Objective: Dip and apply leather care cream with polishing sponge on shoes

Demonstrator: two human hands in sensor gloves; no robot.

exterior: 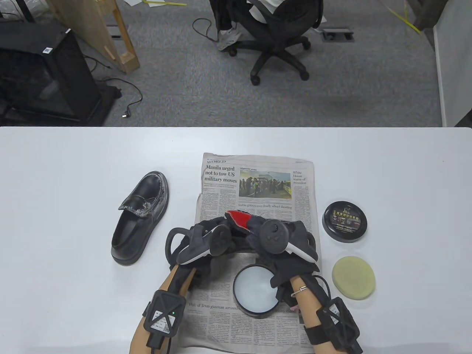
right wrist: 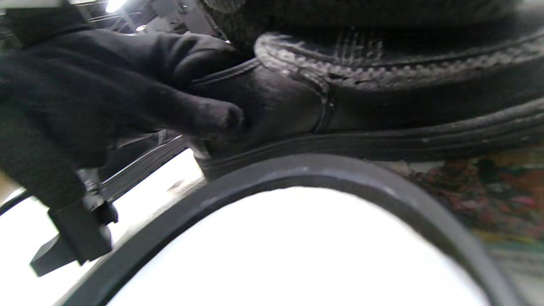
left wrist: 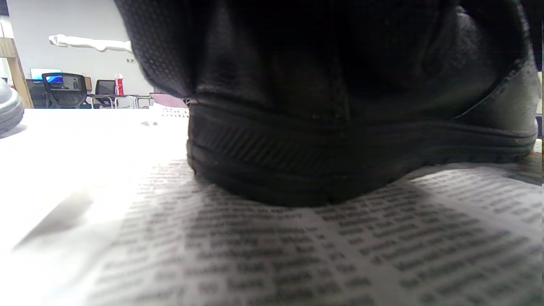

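Note:
A black leather shoe with a red lining [exterior: 241, 219] lies on the newspaper [exterior: 258, 177], mostly hidden under both hands. My left hand [exterior: 210, 238] grips its heel end; the heel [left wrist: 340, 170] fills the left wrist view. My right hand [exterior: 274, 236] holds the other end, its fingers lying over the upper [right wrist: 382, 110]. The open cream tin [exterior: 256, 291] with pale cream stands on the paper just in front of the shoe, and its rim [right wrist: 297, 170] fills the right wrist view. The round yellow sponge [exterior: 354, 278] lies untouched on the table to the right.
A second black shoe [exterior: 142, 217] lies on the table left of the newspaper. The tin's black lid [exterior: 344, 221] lies right of the paper, behind the sponge. An office chair [exterior: 274, 40] stands on the floor beyond the table's far edge.

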